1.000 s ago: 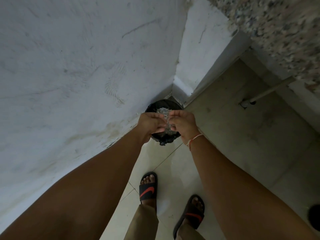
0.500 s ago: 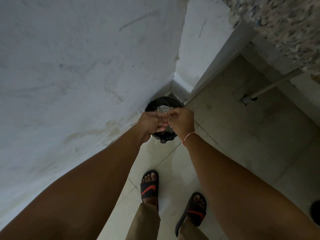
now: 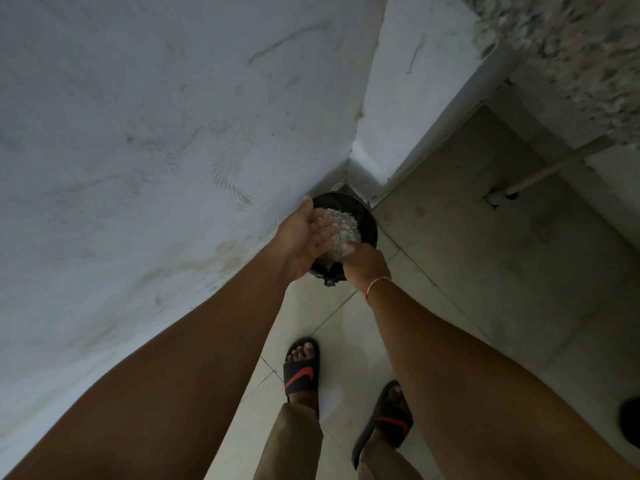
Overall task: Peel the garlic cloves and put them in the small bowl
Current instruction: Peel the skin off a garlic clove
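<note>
I stand over a black waste bin (image 3: 370,220) in the floor corner, with pale garlic skins (image 3: 344,220) heaped inside it. My left hand (image 3: 303,233) is held above the bin, palm up and fingers spread flat. My right hand (image 3: 365,265) lies across the left fingers from the right, its fingertips blurred by motion and holding nothing that I can see. Neither garlic cloves nor a small bowl are in view.
A white wall (image 3: 156,133) runs along the left, close to my left arm. A speckled stone counter edge (image 3: 571,46) overhangs at the upper right, with a pipe (image 3: 554,168) beneath it. My sandalled feet (image 3: 301,368) stand on pale floor tiles behind the bin.
Both hands were pinched together over the bin. The left hand has since opened palm up, and the right hand has slid down and across its fingers.
</note>
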